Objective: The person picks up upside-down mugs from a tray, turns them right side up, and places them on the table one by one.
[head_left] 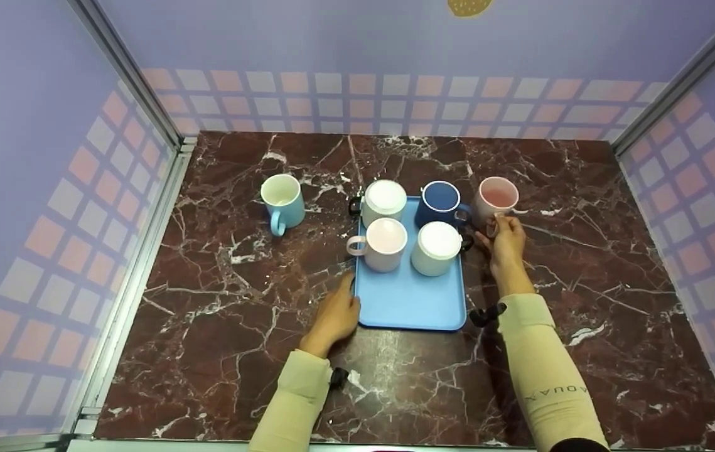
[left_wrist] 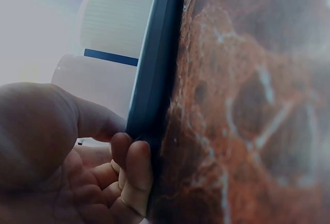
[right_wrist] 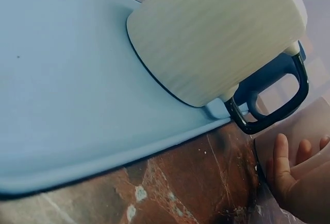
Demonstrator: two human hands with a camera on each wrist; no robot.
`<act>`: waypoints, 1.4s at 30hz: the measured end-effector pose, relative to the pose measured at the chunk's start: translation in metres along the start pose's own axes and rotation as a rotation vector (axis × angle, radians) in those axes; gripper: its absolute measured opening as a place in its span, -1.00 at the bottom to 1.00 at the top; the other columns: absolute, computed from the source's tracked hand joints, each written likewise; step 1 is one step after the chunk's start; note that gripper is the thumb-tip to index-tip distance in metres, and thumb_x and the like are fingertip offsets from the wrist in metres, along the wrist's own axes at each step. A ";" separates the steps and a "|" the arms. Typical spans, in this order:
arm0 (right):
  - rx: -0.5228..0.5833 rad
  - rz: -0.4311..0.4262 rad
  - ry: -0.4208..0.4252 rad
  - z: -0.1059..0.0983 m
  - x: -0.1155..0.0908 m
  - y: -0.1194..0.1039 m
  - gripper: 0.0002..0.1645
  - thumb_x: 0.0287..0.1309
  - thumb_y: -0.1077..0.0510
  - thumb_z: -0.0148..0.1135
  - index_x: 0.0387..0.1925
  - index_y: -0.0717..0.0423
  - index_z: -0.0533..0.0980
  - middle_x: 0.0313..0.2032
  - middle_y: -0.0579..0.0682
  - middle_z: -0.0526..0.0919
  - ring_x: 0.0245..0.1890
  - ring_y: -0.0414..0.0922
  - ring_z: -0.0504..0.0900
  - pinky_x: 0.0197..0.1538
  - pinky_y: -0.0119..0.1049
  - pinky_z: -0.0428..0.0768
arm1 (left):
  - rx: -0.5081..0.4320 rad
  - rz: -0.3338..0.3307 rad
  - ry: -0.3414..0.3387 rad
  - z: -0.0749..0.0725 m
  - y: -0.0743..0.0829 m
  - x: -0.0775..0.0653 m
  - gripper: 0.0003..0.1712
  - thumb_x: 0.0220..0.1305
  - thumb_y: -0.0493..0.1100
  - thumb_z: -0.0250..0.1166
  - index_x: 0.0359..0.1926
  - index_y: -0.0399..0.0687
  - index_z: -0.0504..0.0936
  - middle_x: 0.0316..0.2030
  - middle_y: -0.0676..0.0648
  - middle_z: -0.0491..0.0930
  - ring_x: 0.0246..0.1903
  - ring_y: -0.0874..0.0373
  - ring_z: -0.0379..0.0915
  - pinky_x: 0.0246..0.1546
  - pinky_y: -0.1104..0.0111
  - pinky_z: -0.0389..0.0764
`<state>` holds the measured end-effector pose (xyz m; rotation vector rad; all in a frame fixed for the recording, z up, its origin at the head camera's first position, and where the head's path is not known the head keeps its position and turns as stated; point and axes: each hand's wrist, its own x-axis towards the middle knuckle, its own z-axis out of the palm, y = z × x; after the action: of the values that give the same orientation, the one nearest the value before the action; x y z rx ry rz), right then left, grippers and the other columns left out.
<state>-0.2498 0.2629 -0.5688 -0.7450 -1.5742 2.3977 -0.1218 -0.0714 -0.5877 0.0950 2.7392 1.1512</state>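
Right hand (head_left: 508, 246) pinches the handle of the pink mug (head_left: 499, 193). Handle is on the mug's near side, so the body lies to the far side of my grip, mouth up. Mug is outside the blue tray (head_left: 410, 304), just right of its far right corner, beside the navy mug (head_left: 439, 199). Left hand (head_left: 338, 312), farther from the mug, grips the tray's left rim toward its near end.
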 end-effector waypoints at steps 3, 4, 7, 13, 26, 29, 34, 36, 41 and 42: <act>-0.021 0.013 -0.007 -0.001 0.000 -0.001 -0.77 0.43 0.10 0.00 -0.33 0.16 0.32 -0.20 0.04 0.42 -0.13 -0.08 0.44 0.13 -0.04 0.59 | 0.007 0.006 0.007 -0.001 0.001 0.000 -0.40 0.39 -0.19 0.05 0.42 -0.11 0.20 0.09 -0.36 0.55 0.05 -0.30 0.50 0.08 -0.10 0.48; -0.029 0.018 -0.011 -0.001 0.000 -0.002 -0.77 0.43 0.09 0.00 -0.31 0.16 0.32 -0.20 0.04 0.43 -0.13 -0.08 0.44 0.17 -0.01 0.56 | 0.011 0.007 0.009 -0.001 0.001 0.000 -0.40 0.39 -0.19 0.05 0.42 -0.11 0.21 0.09 -0.36 0.55 0.04 -0.30 0.50 0.07 -0.10 0.48; -0.070 0.032 -0.029 -0.002 0.000 -0.004 -0.76 0.44 0.08 -0.02 -0.26 0.20 0.32 -0.18 0.03 0.43 -0.14 -0.09 0.44 0.18 0.03 0.54 | 0.011 0.016 0.012 -0.002 0.001 0.000 -0.41 0.38 -0.20 0.06 0.41 -0.12 0.21 0.08 -0.36 0.56 0.02 -0.31 0.51 0.05 -0.10 0.49; -0.134 0.077 -0.041 -0.008 0.000 -0.008 -0.70 0.45 0.02 -0.04 -0.19 0.22 0.31 -0.15 0.05 0.43 -0.19 -0.03 0.49 0.03 -0.02 0.64 | -0.014 0.026 0.003 -0.001 0.002 0.000 -0.40 0.39 -0.20 0.06 0.41 -0.11 0.20 0.10 -0.35 0.55 0.03 -0.30 0.51 0.05 -0.10 0.49; -0.248 0.091 -0.015 -0.018 -0.001 -0.016 -0.74 0.33 -0.05 0.11 -0.21 0.00 0.29 -0.21 0.13 0.47 -0.45 -0.12 0.69 -0.20 -0.15 0.72 | -0.013 -0.018 -0.017 0.000 0.003 0.004 -0.36 0.41 -0.15 0.04 0.45 -0.11 0.12 0.09 -0.38 0.54 0.02 -0.30 0.51 0.05 -0.10 0.49; -0.276 0.093 -0.009 -0.020 -0.003 -0.016 -0.76 0.33 -0.04 0.10 -0.20 -0.02 0.28 -0.18 0.09 0.47 -0.43 -0.12 0.69 -0.25 -0.19 0.72 | -0.027 -0.032 -0.022 0.000 0.004 0.004 -0.35 0.41 -0.15 0.03 0.46 -0.12 0.10 0.12 -0.38 0.52 0.04 -0.30 0.50 0.06 -0.10 0.48; -0.334 0.051 0.024 -0.024 -0.013 -0.013 -0.82 0.32 0.08 0.07 -0.19 -0.05 0.24 -0.17 -0.03 0.40 -0.38 -0.11 0.67 -0.33 -0.26 0.71 | -0.047 -0.033 -0.011 0.000 0.004 0.003 -0.36 0.40 -0.15 0.04 0.42 -0.24 0.12 0.02 -0.42 0.56 -0.01 -0.29 0.53 -0.02 -0.09 0.52; -0.356 0.028 0.034 -0.026 -0.018 -0.011 -0.80 0.30 0.12 0.09 -0.18 -0.05 0.23 -0.17 -0.05 0.38 -0.39 -0.11 0.66 -0.34 -0.27 0.70 | -0.061 -0.036 -0.006 0.000 0.003 0.002 -0.38 0.40 -0.15 0.04 0.40 -0.25 0.14 -0.06 -0.41 0.59 -0.05 -0.26 0.55 -0.04 -0.07 0.53; -0.383 -0.017 0.036 -0.030 -0.033 -0.005 -0.76 0.29 0.14 0.13 -0.13 -0.01 0.25 -0.17 -0.08 0.34 -0.45 -0.15 0.61 -0.32 -0.27 0.70 | -0.102 -0.028 0.000 -0.001 0.002 0.000 -0.46 0.41 -0.16 0.04 0.33 -0.27 0.20 -0.25 -0.31 0.59 -0.12 -0.18 0.55 -0.06 -0.04 0.52; -0.382 -0.026 0.036 -0.031 -0.037 -0.004 -0.76 0.29 0.16 0.13 -0.12 0.01 0.26 -0.17 -0.08 0.34 -0.46 -0.16 0.60 -0.32 -0.27 0.70 | -0.105 -0.026 0.002 -0.001 0.002 -0.001 -0.47 0.40 -0.16 0.05 0.31 -0.26 0.22 -0.27 -0.29 0.58 -0.12 -0.16 0.54 -0.06 -0.03 0.52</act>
<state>-0.2028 0.2745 -0.5639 -0.8183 -2.0403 2.0733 -0.1213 -0.0705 -0.5857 0.0451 2.6670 1.2864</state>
